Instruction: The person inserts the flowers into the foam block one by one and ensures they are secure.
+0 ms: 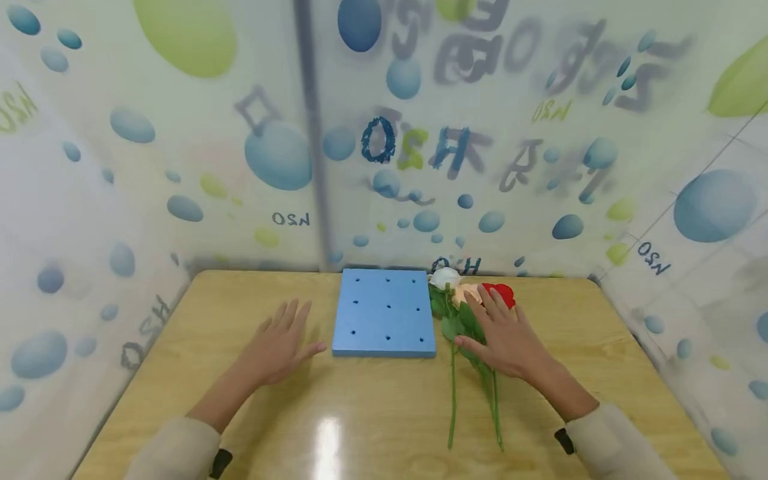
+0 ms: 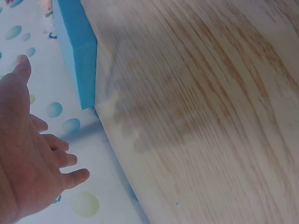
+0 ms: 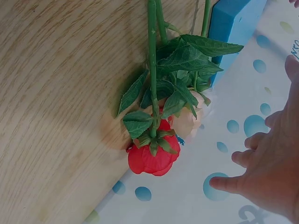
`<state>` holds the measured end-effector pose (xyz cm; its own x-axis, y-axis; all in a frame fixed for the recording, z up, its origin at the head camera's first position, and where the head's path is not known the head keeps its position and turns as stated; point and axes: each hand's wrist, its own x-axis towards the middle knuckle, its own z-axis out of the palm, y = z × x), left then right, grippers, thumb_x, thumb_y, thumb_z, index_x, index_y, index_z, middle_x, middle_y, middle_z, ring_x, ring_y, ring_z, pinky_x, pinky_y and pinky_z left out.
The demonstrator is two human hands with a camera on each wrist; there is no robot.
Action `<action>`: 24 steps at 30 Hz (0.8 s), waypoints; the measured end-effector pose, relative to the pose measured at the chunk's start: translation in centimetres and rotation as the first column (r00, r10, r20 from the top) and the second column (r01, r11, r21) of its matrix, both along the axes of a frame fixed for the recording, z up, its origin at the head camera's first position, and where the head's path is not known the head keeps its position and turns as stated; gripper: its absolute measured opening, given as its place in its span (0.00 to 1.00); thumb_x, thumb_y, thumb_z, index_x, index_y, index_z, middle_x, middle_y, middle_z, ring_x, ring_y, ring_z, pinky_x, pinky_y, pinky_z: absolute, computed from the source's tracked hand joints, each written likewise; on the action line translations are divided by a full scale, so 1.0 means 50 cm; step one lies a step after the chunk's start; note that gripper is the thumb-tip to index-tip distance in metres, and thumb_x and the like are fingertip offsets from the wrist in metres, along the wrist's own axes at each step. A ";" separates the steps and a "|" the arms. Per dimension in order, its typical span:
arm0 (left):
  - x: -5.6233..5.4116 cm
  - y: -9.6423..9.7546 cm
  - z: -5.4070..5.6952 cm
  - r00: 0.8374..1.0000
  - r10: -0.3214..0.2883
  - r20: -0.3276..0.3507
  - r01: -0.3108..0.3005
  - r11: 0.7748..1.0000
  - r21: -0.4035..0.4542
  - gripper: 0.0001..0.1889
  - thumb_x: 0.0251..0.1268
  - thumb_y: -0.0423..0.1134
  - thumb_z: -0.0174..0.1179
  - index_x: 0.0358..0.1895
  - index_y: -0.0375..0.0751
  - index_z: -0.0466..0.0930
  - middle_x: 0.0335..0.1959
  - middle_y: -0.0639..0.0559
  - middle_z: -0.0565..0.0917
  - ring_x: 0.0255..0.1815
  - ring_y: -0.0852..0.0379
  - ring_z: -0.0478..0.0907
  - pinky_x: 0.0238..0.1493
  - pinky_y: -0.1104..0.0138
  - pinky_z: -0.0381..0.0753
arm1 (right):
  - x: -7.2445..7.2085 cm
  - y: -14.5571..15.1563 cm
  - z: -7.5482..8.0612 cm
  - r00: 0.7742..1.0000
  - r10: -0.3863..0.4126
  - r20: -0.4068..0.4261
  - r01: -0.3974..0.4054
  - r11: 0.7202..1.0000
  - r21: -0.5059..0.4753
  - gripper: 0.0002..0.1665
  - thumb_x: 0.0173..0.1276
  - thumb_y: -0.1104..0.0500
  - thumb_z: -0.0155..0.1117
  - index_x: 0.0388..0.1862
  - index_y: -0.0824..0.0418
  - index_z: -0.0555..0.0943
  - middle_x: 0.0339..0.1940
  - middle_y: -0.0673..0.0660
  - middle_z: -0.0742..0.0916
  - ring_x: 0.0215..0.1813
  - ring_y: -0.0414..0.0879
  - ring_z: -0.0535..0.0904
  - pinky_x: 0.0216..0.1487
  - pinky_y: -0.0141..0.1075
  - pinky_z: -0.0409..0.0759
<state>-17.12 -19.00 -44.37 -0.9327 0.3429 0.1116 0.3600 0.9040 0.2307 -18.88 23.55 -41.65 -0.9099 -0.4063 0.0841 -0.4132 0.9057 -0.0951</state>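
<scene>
Blue board [image 1: 384,317]: lies flat on the table [image 1: 372,400], its back side close to the far edge and about midway between the left and right edges; holes [image 1: 389,307] stand in three rows of three on its top.
Flowers: the white rose [image 1: 445,277], peach rose [image 1: 462,293] and red rose [image 3: 154,158] lie bunched just beside the board's right side, blooms toward the table's far edge, stems [image 1: 453,393] pointing to the near edge.
Left hand [image 1: 277,347]: raised over the table between its left edge and the board, fingers straight, gripping nothing.
Right hand [image 1: 504,337]: palm down above the flowers, fingers straight and spread, holding nothing; the right wrist view shows it apart from the blooms.
Wall [image 1: 264,240]: printed with bubbles and letters, it rises behind the table's far edge.
Tangle risk: leaves [image 3: 184,58] and stems overlap, so lifting one flower could drag its neighbours along.
Far-edge risk: with the blooms so near that edge, a push away from the person could press them against the wall.
Hole risk: the holes look small, so a stem brought in at a slant would probably miss or bend.
Board risk: nothing visible fastens the board, so a sideways shove might slide it into the flowers.
</scene>
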 end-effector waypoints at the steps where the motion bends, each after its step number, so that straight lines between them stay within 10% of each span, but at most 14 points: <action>1: 0.000 0.000 0.000 1.000 0.000 -0.001 0.000 1.000 0.000 0.46 0.69 0.64 0.49 0.76 0.33 0.48 0.75 0.29 0.54 0.74 0.29 0.52 0.65 0.35 0.59 | 0.000 -0.001 0.000 1.000 0.000 -0.003 0.000 1.000 0.003 0.53 0.67 0.26 0.47 0.80 0.55 0.50 0.80 0.63 0.53 0.78 0.64 0.49 0.67 0.72 0.49; 24: -0.009 -0.006 0.001 0.999 0.021 0.046 -0.020 1.000 -0.015 0.46 0.70 0.63 0.48 0.76 0.31 0.46 0.75 0.31 0.53 0.74 0.31 0.52 0.65 0.36 0.61 | -0.013 -0.008 0.006 1.000 -0.007 0.019 0.007 1.000 0.008 0.51 0.69 0.29 0.47 0.79 0.57 0.51 0.79 0.66 0.54 0.77 0.66 0.50 0.66 0.71 0.53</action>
<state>-17.58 -19.32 -44.32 -0.9435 0.3251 0.0635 0.3308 0.9143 0.2336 -19.53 23.13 -41.37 -0.9141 -0.4005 0.0632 -0.4050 0.9093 -0.0960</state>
